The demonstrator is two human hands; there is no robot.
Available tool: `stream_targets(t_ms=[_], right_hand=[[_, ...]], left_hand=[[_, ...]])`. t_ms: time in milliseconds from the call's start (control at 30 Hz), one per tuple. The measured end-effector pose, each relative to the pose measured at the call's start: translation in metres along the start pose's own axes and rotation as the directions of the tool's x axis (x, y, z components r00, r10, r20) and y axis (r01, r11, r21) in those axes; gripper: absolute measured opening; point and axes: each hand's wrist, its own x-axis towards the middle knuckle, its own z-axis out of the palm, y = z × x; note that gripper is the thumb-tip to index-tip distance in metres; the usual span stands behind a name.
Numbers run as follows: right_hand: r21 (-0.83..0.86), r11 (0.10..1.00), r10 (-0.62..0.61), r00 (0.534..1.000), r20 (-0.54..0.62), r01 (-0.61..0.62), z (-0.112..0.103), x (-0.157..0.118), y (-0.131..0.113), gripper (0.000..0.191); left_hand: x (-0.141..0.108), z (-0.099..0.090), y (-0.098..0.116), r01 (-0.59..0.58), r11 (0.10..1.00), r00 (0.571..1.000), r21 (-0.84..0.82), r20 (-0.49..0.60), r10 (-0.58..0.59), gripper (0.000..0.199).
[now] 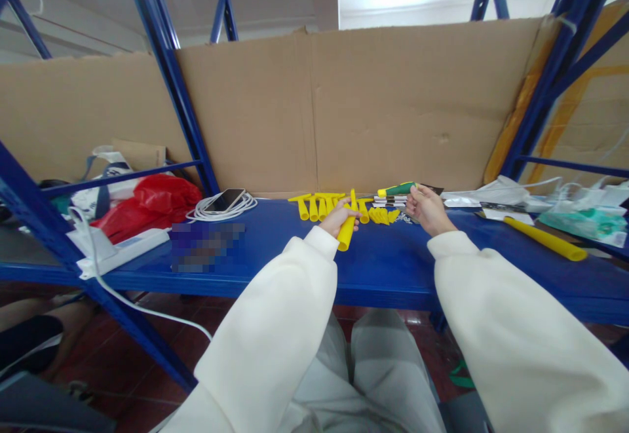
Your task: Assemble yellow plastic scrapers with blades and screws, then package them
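My left hand (340, 218) is closed around a yellow tube (346, 234), which leans with its wide open end toward me. My right hand (426, 209) has its fingers pinched together at the end of a green and yellow screwdriver (399, 190); the tool's shaft points left. Behind my left hand, several yellow tubes (313, 209) stand in a row near the back of the blue table (295, 249). Small yellow pieces (381, 215) lie in a pile between my two hands.
At the left are a phone (226, 200) on a coiled white cable (196, 213), a red bag (152, 204) and a white power strip (132, 251). A long yellow tube (548, 240) and plastic bags (584, 213) lie right. Cardboard (393, 105) stands behind.
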Motion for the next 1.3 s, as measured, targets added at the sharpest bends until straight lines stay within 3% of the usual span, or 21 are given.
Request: stream_targets(t_ms=[300,1033,1300], right_hand=[[-0.05,0.999,-0.005,0.992,-0.127,-0.001,-0.0009,0.0014,0.0023,0.051],[-0.042,0.999,-0.002,0.999,-0.042,0.0,-0.0001,-0.0001,0.0002,0.045],[-0.115,0.993,-0.004,0.993,-0.118,-0.01,0.0,-0.0016,0.0007,0.052]], left_hand=[[0.0006,0.0005,-0.0017,-0.002,1.0,1.0,-0.014,0.02,0.002,0.076],[0.0032,-0.0003,-0.0029,-0.015,1.0,1.0,-0.012,-0.018,0.015,0.072],[0.0011,0.0008,-0.0013,-0.009,1.0,1.0,0.015,-0.021,0.01,0.075]])
